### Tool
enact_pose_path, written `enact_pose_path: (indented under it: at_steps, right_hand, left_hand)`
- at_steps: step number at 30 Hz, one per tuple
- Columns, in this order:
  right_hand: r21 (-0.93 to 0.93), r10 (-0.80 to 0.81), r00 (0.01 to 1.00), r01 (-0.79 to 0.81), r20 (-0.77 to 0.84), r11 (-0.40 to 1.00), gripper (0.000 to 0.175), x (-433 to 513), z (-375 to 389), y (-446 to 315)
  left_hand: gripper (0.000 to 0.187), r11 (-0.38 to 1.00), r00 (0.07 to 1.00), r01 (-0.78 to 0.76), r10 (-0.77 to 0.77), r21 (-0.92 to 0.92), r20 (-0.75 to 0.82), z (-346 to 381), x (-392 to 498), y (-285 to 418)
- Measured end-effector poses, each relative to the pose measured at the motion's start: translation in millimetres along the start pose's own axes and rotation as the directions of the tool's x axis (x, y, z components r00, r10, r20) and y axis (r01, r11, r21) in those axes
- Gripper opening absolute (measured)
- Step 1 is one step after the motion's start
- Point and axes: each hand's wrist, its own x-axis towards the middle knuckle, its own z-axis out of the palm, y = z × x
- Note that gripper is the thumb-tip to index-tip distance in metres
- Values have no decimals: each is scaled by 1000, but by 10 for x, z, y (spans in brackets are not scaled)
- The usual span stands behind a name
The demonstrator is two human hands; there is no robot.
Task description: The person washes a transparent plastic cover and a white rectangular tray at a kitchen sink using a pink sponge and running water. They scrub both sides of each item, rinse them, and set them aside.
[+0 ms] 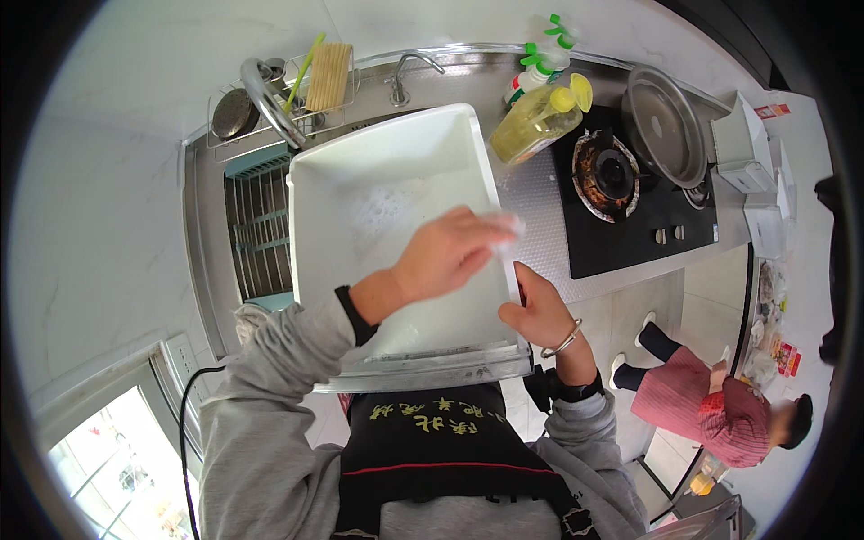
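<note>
A large white plastic drawer (391, 145) with a clear front strip (432, 368) rests at the sink, tilted before my body. Suds (385, 206) lie on its inner bottom. My left hand (442, 253) reaches across the drawer to its right wall, shut on a small white wad (507, 233). Motion blurs the wad, so whether it is cloth or sponge is unclear. Lower on that same wall, my right hand (540, 307) grips the edge from outside, thumb toward the inside. Part of the sink is hidden under the drawer.
A dish rack (260, 229) sits left of the drawer, below a chrome faucet (266, 101) and wire basket (219, 138). Rightward stand a yellow soap bottle (536, 131), spray bottles (533, 77), a gas stove (587, 250) and metal basin (665, 128). Another person (709, 405) stands at right.
</note>
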Motion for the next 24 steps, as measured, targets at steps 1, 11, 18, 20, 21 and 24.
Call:
enact_pose_path:
  at_steps: [1, 11, 18, 20, 21, 24]
  right_hand:
    - [8, 4, 1000, -4, 12, 1000, 39, 6, -6, 12]
    - [127, -35, 998, 42, -60, 991, 34, 94, 96, 71]
    - [117, -4, 995, 16, -104, 993, 32, 89, 90, -33]
    - [95, -47, 992, 58, -119, 994, 32, 87, 101, -75]
    - [86, -57, 990, 68, -129, 994, 32, 86, 113, -96]
    - [70, 20, 995, -14, -98, 997, 31, 77, 115, -151]
  left_hand:
    - [34, 1000, 998, -12, 13, -19, 68, -7, -75, 85]
    - [26, 906, 837, 314, -405, 283, 369, 120, -144, -638]
    - [34, 819, 885, 206, -390, 536, 256, 874, -385, -962]
    - [34, 842, 916, 233, -358, 486, 181, 805, -357, -1130]
    - [35, 858, 946, 207, -297, 470, 126, 796, -341, -1179]
    - [37, 770, 948, 264, -319, 581, -7, 726, -112, -1462]
